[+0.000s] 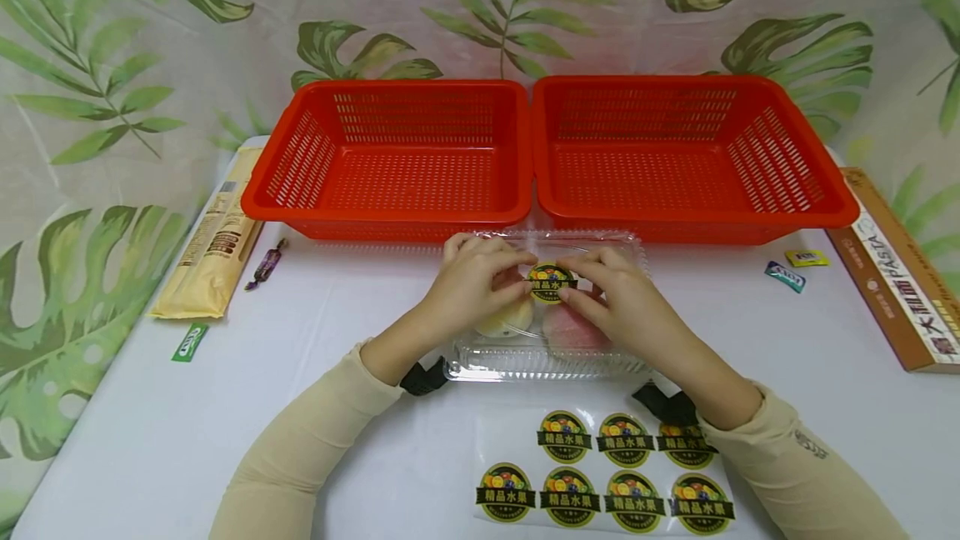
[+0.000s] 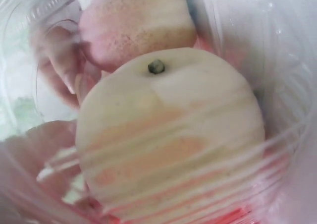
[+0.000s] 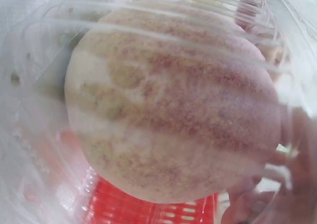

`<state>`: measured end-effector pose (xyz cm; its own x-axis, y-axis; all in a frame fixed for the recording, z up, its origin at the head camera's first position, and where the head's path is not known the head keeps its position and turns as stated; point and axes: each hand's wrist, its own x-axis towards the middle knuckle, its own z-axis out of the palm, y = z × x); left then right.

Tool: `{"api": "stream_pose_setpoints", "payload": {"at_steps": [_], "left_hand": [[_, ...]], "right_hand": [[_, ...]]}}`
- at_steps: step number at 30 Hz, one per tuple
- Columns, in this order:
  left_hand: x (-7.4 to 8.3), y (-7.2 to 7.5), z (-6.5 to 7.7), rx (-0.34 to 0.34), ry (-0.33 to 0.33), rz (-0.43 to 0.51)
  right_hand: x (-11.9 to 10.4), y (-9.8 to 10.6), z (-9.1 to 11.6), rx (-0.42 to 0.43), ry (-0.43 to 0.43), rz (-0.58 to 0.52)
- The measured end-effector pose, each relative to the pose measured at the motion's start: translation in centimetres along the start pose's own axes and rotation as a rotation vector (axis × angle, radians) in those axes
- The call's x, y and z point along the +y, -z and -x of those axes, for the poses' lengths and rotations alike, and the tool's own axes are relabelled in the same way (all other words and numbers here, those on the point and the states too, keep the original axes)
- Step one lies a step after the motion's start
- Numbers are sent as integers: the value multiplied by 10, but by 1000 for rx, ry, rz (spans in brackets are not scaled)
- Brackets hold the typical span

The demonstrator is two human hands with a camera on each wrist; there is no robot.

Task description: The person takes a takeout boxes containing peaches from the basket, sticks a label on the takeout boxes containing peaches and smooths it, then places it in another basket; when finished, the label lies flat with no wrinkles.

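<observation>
A round black-and-gold sticker [image 1: 551, 283] with fruit pictures lies between both hands, over the lid of a clear plastic box [image 1: 555, 363]. My left hand [image 1: 480, 273] holds its left edge with thumb and forefinger. The opposite edge is pinched by my right hand [image 1: 618, 294]. Whether the sticker touches the lid cannot be told. Inside the box are a pale yellow round fruit [image 2: 168, 130] with a dark stem end and a pinkish speckled fruit [image 3: 173, 105]. Both wrist views look through the box's ribbed side, with fingers blurred behind the plastic.
Two red baskets [image 1: 390, 215] [image 1: 697, 215] stand behind the box. A sheet of stickers [image 1: 525, 444] lies in front. A tan packet [image 1: 213, 248], a purple-wrapped candy [image 1: 266, 265] and a green one [image 1: 190, 342] are left; a pasta box [image 1: 900, 273] and two small candies [image 1: 785, 276] are right.
</observation>
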<state>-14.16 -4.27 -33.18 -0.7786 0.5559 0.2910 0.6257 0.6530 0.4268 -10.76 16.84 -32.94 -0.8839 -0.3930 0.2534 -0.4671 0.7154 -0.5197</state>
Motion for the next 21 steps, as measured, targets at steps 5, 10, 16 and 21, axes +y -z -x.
{"api": "stream_pose_setpoints", "payload": {"at_steps": [5, 10, 16, 21], "left_hand": [[-2, 0, 0, -36, -9, -1], [-2, 0, 0, -57, -5, 8], [-3, 1, 0, -58, 8, 39], [-4, 2, 1, -66, 22, 56]], "right_hand": [[-1, -1, 0, 0, -8, 26], [-3, 0, -1, -1, 0, 49], [-5, 3, -1, -26, 2, 148], [-6, 6, -2, -55, -4, 155]]}}
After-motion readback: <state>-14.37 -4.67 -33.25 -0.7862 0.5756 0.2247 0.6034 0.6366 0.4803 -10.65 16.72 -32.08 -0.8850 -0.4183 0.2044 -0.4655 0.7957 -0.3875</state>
